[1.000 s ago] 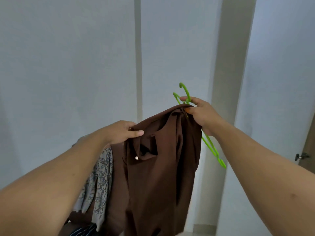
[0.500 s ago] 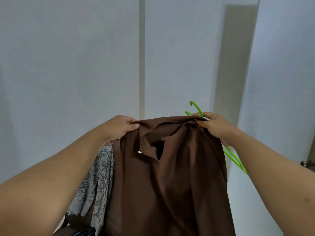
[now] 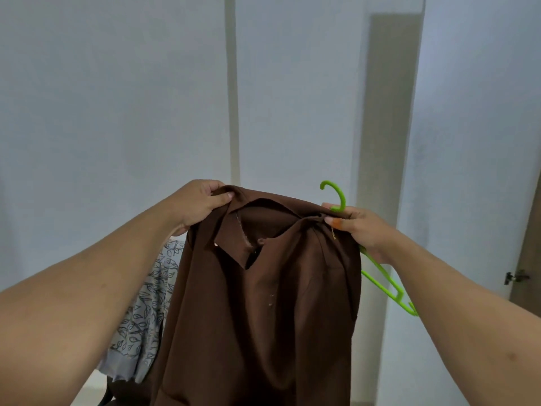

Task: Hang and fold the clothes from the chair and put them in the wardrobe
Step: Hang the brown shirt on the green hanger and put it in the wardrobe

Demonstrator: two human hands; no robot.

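Gripping the top edge of a brown garment at the shoulder, the left hand has its fingers curled over the cloth with the thumb pressed on the front of the fold. The right hand pinches the opposite shoulder between thumb and fingers, and in that same grasp it holds a green plastic hanger. The hanger's hook rises above the right knuckles, while its body slants down and to the right below the wrist, outside the garment and not slipped into it. Between the two hands the garment is held up and spread, its collar open at the middle with a row of small pale marks down the front, and its lower part hangs out of view at the bottom edge. Just behind the garment's left side a grey cloth with a dark leaf print hangs down; what it hangs on is hidden. Beyond the hands stand tall pale panels with a vertical seam. At the far right is a brown door with a dark handle.
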